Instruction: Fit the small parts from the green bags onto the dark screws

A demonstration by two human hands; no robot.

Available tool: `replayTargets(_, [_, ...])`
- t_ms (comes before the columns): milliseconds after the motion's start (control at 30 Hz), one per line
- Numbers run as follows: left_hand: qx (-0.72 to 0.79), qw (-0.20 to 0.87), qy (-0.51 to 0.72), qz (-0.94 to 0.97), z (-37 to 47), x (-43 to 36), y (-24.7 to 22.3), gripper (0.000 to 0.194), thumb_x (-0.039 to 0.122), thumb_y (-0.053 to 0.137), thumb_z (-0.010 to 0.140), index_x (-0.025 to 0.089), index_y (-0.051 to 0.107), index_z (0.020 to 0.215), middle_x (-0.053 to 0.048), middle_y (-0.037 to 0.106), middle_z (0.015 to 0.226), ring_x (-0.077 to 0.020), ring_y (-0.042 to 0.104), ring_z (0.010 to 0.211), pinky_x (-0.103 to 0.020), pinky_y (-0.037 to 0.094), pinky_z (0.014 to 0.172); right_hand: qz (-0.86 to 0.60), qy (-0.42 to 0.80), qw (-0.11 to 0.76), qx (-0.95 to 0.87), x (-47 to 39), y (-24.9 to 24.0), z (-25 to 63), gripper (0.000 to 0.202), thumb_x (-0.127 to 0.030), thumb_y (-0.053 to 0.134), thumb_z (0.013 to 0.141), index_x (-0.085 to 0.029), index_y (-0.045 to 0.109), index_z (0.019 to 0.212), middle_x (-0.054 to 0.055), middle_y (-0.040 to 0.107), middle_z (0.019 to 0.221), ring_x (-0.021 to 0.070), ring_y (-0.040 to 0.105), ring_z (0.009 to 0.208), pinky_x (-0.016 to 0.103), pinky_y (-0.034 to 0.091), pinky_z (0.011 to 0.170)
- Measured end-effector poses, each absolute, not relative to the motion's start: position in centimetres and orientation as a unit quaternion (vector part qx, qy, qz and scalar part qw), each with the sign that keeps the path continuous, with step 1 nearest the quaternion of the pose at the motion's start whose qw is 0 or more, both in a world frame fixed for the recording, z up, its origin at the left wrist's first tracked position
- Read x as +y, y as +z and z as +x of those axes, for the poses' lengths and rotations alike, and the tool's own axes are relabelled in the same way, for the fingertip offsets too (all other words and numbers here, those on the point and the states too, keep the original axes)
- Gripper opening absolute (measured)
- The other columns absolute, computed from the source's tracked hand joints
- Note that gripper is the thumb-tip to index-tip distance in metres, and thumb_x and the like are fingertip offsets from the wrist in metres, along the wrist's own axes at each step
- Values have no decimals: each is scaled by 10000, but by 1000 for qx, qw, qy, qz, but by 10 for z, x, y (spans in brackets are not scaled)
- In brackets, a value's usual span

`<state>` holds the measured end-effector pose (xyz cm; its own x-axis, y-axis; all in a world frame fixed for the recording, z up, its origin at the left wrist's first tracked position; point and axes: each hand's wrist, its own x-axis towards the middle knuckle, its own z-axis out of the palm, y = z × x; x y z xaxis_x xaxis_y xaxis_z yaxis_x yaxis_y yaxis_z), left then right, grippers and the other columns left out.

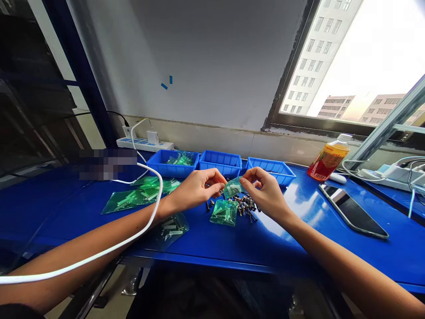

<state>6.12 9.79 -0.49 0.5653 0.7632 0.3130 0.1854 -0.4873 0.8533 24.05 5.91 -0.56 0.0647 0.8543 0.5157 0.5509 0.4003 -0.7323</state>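
– Our left hand (199,189) first: what do we have it doing?
– We have its thumb and forefinger pinched together at the left edge of a small green bag (233,188).
– And our right hand (265,190)?
– We grip the bag's right edge with it, so the bag hangs between both hands, just above the tabletop (282,243), with pale pieces showing through.
– What do we see beneath it?
– Loose screws (246,204) in a heap, and a second bag (224,214) lying flat, nearer the front edge.
– To our left?
– Some larger bags (128,200) spread towards the back edge, and a clear bag (173,231) of white pieces by the front edge, beside our left forearm. A white cable (161,184) crosses in front of that forearm.
– And along the back edge?
– We count three blue bins in a row: the left bin (172,170) has green bags in it; what the right bin (284,180) holds is too small for us to tell.
– To our right?
– A bottle (330,159) near the back edge, and a phone (355,212) lying closer to the front.
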Motion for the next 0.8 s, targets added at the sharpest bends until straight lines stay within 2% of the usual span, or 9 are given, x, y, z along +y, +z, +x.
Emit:
replayTargets(500, [295, 371, 350, 808, 62, 95, -7, 116, 249, 526, 755, 155, 586, 786, 6, 628, 636, -134, 614, 600, -237, 486, 557, -533, 138, 514, -658, 56, -6, 236, 148, -286, 555, 693, -158, 630, 698, -19, 559, 544, 82, 441, 471, 229, 334, 451])
replayTargets(800, [292, 365, 360, 807, 61, 96, -7, 112, 234, 527, 753, 152, 592, 792, -1, 642, 654, -141, 627, 624, -246, 498, 580, -533, 146, 531, -642, 54, -4, 234, 108, -281, 578, 677, -177, 563, 653, -18, 583, 559, 82, 472, 466, 213, 335, 422])
